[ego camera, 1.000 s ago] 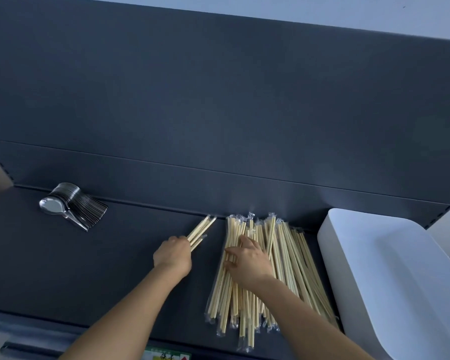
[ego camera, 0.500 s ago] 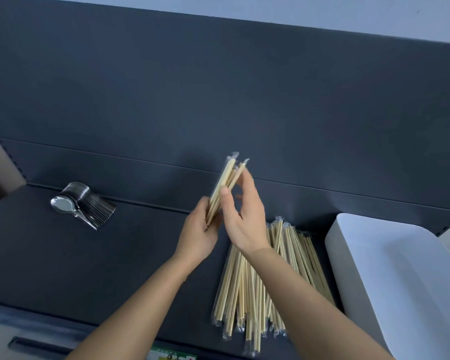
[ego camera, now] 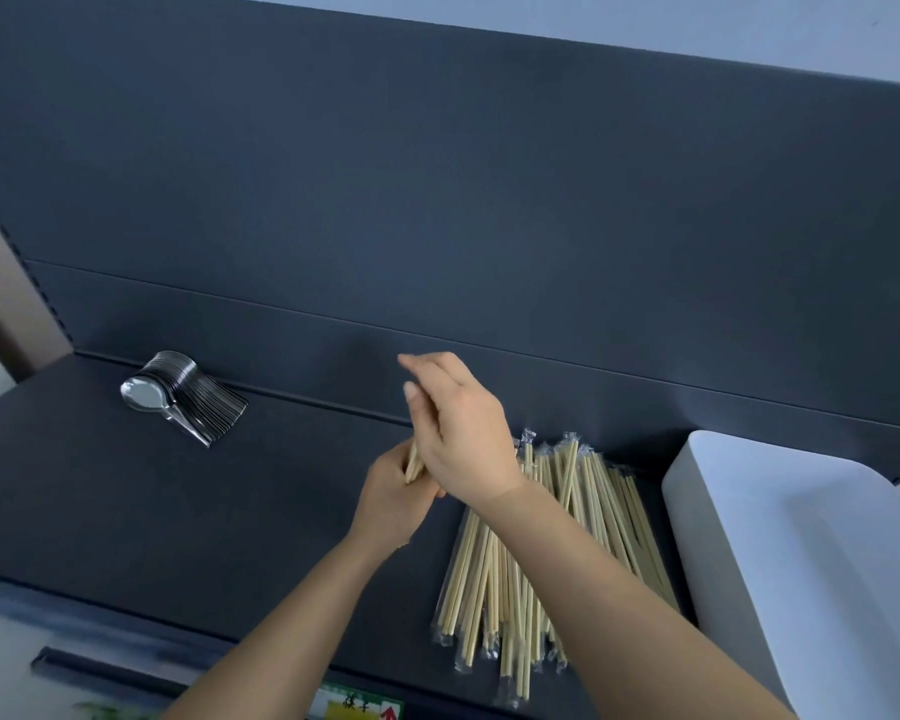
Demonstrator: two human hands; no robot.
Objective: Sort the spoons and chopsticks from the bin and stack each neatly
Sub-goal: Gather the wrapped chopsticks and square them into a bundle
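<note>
A label (ego camera: pixel 360 710) on the front edge of the shelf (ego camera: pixel 126 511) carries the characters "筷子" and a red arrow; the frame edge cuts off its lower part.

The left hand (ego camera: pixel 393 498) is clamped around a small bundle of chopsticks (ego camera: pixel 412 462), held above the shelf. The right hand (ego camera: pixel 461 433) lies over the bundle with fingers extended, hiding most of it; only a short section shows between the hands.

The pile of wrapped chopsticks (ego camera: pixel 531 553) lies on the shelf just right of the hands, partly covered by the right forearm. The white bin (ego camera: pixel 801 563) stands beside the pile, cut off at the right. The stack of spoons (ego camera: pixel 183 400) rests at the rear left, against the back panel (ego camera: pixel 437 200).
</note>
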